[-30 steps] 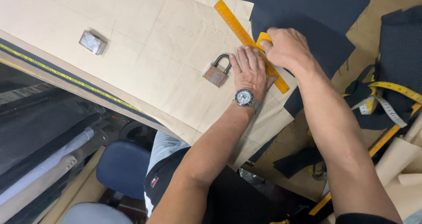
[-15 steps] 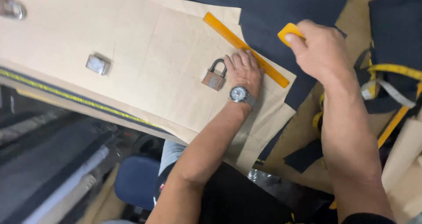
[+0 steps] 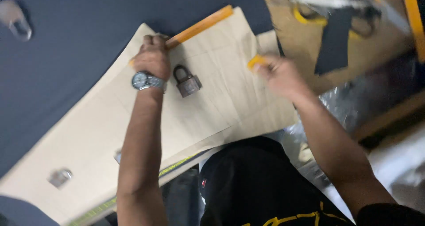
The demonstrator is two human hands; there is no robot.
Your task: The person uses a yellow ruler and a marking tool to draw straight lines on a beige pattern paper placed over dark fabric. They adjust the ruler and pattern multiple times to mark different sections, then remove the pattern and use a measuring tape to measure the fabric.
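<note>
My left hand [image 3: 152, 57] lies flat on the orange ruler [image 3: 201, 26], I think to keep it from sliding on the tan paper pattern [image 3: 212, 82]. My right hand [image 3: 281, 75] pinches a small yellow chalk [image 3: 256, 61] over the paper's edge. A padlock [image 3: 188, 82] sits beside my left wrist as a weight. Dark blue cloth [image 3: 79, 35] lies under everything. Another little metal weight [image 3: 59, 177] sits far down the paper.

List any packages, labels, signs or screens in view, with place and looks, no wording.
Watch dial: on the left wrist, small, round, pale face in a silver case.
Small tag: on the dark clothing at the bottom, red and white, tiny.
No packages, signs or screens show.
</note>
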